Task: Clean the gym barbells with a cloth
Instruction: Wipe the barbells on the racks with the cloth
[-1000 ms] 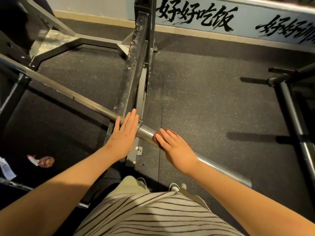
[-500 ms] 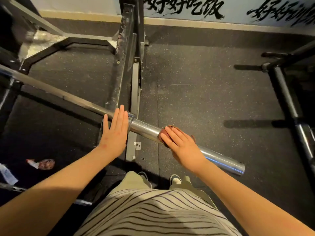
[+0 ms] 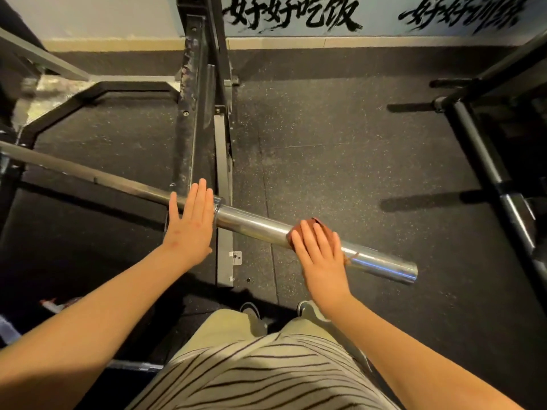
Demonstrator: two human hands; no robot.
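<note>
Barbell (image 3: 251,224) lies racked across the upright (image 3: 189,113), with its chrome sleeve jutting right over the floor. I note the left hand (image 3: 189,229) flat on the bar at the collar, fingers straight, clasping nothing. The right hand (image 3: 322,258) presses the brown cloth (image 3: 315,225) onto mid-sleeve, fingers extended, not curled round. My judgement: brace the left against roll, push the cloth out to the sleeve end, then wipe the underside.

Speckled rubber floor (image 3: 340,173) carries rack frame (image 3: 192,128), perhaps a bottle (image 3: 51,304).
</note>
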